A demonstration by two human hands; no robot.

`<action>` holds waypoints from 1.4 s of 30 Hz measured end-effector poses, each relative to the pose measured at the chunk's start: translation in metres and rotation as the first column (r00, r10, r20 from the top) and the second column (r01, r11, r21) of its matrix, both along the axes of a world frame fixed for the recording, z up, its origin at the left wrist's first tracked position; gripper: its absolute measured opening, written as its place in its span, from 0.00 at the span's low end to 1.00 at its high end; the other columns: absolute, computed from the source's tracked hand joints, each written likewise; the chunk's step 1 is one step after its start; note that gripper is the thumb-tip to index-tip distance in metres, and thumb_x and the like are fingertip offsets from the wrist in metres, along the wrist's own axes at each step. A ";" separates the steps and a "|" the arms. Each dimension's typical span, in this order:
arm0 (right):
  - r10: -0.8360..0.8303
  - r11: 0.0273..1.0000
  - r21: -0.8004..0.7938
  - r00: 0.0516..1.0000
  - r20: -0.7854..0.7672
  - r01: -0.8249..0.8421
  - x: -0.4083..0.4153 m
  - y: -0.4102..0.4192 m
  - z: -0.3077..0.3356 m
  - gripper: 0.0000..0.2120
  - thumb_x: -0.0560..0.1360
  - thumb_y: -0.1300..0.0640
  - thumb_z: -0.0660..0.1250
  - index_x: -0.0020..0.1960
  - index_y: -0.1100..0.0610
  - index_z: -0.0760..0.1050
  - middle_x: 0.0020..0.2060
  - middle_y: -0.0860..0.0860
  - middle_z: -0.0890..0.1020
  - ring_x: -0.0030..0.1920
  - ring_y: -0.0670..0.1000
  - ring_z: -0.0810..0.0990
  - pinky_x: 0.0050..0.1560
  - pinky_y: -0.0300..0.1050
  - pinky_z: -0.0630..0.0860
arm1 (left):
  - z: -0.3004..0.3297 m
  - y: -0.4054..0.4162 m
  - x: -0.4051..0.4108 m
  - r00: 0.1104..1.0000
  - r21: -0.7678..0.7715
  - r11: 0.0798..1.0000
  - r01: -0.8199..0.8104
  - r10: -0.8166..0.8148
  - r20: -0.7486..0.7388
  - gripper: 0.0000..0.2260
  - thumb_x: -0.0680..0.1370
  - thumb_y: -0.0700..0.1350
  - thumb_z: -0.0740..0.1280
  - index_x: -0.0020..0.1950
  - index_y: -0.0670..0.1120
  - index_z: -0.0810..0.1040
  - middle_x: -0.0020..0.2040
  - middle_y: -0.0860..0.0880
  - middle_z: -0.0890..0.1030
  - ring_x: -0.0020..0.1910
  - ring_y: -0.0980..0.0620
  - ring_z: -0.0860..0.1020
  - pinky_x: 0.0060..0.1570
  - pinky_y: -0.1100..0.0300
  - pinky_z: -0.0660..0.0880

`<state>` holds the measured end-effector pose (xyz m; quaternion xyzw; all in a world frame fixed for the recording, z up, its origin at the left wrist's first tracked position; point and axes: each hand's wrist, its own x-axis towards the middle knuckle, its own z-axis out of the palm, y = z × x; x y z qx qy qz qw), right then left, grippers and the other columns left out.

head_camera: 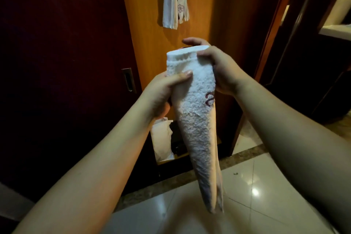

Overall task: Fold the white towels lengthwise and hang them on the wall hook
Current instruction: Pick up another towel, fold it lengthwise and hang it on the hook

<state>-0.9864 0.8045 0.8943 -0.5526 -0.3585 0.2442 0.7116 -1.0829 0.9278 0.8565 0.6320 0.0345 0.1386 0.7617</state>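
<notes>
A white terry towel (pixel 197 112) with a small red embroidered mark hangs folded into a long narrow strip in front of me, its lower end tapering toward the floor. My left hand (pixel 165 91) grips its left side a little below the top, thumb pressed on the front. My right hand (pixel 216 66) holds the top right corner, thumb on the hem and fingers curled behind. Another white towel (pixel 175 0), also folded lengthwise, hangs on the wooden panel above; the hook itself is out of view.
The orange wooden panel (pixel 150 24) stands straight ahead, with a dark door (pixel 66 62) and its metal recessed handle (pixel 129 80) to the left. A low shelf holds a white bag (pixel 161 138). Glossy floor tiles (pixel 252 182) lie below. A doorway opens at the right.
</notes>
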 end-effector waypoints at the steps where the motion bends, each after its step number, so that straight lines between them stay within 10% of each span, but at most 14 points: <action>1: 0.010 1.000 0.026 0.999 -0.051 -0.008 0.006 0.000 -0.003 0.25 0.70 0.49 0.69 0.65 0.54 0.73 0.59 0.60 0.79 0.56 0.59 0.80 0.59 0.54 0.74 | 0.003 0.000 0.006 1.000 -0.024 1.000 -0.007 0.007 -0.007 0.21 0.71 0.45 0.73 0.63 0.41 0.79 0.57 0.41 0.84 0.57 0.41 0.82 0.61 0.45 0.77; 5: 0.152 0.988 0.032 0.914 -0.377 -0.151 0.029 -0.009 -0.049 0.42 0.67 0.26 0.61 0.71 0.54 0.73 0.68 0.61 0.76 0.68 0.62 0.75 0.72 0.62 0.66 | 0.018 -0.002 0.026 0.998 -0.118 0.992 -0.053 0.049 -0.044 0.17 0.77 0.42 0.71 0.64 0.38 0.77 0.54 0.40 0.85 0.53 0.41 0.84 0.54 0.46 0.80; 10: -0.021 0.989 -0.139 0.880 -0.474 -0.051 0.024 -0.018 -0.136 0.43 0.70 0.27 0.56 0.75 0.55 0.66 0.67 0.58 0.78 0.68 0.58 0.75 0.74 0.58 0.64 | 0.050 0.006 0.040 0.972 -0.202 0.955 -0.216 0.192 -0.135 0.08 0.79 0.42 0.69 0.57 0.42 0.79 0.45 0.43 0.87 0.45 0.44 0.86 0.52 0.43 0.81; 19: -0.293 0.919 -0.272 0.956 0.005 0.284 -0.011 -0.016 -0.166 0.18 0.76 0.53 0.72 0.59 0.44 0.66 0.60 0.52 0.79 0.55 0.47 0.82 0.54 0.42 0.80 | 0.066 0.029 0.053 0.906 -0.195 0.892 -0.407 0.368 -0.209 0.10 0.78 0.44 0.72 0.57 0.43 0.79 0.45 0.43 0.87 0.41 0.43 0.86 0.46 0.41 0.82; 24: -0.299 0.865 -0.351 0.930 0.212 0.358 -0.016 -0.018 -0.157 0.09 0.77 0.44 0.68 0.55 0.44 0.73 0.47 0.46 0.85 0.43 0.43 0.85 0.47 0.43 0.79 | 0.070 0.028 0.054 0.910 -0.194 0.896 -0.400 0.363 -0.198 0.04 0.79 0.44 0.70 0.51 0.44 0.78 0.38 0.46 0.86 0.35 0.47 0.86 0.32 0.50 0.82; 33: -0.465 0.825 -0.241 0.856 0.226 0.512 -0.015 -0.022 -0.144 0.13 0.79 0.39 0.59 0.53 0.47 0.69 0.48 0.48 0.82 0.47 0.47 0.82 0.43 0.43 0.77 | 0.085 0.037 0.051 0.952 -0.127 0.945 -0.302 0.291 -0.095 0.07 0.80 0.43 0.69 0.56 0.42 0.79 0.44 0.45 0.87 0.43 0.46 0.86 0.38 0.52 0.83; 38: -0.110 0.973 -0.221 0.969 -0.219 0.061 0.001 -0.025 -0.149 0.43 0.56 0.32 0.80 0.63 0.52 0.73 0.55 0.55 0.84 0.53 0.54 0.85 0.56 0.54 0.81 | 0.092 0.040 0.057 0.968 -0.242 0.938 -0.248 0.229 -0.106 0.10 0.80 0.42 0.69 0.59 0.40 0.78 0.50 0.40 0.86 0.48 0.42 0.86 0.48 0.43 0.82; 42: 0.277 0.867 -0.271 0.856 -0.436 -0.418 0.004 -0.038 -0.152 0.40 0.51 0.47 0.87 0.58 0.62 0.79 0.52 0.58 0.85 0.52 0.55 0.85 0.57 0.50 0.79 | 0.092 0.042 0.068 0.961 -0.241 0.938 -0.249 0.208 -0.185 0.08 0.80 0.42 0.69 0.55 0.39 0.78 0.49 0.39 0.86 0.48 0.40 0.85 0.53 0.41 0.80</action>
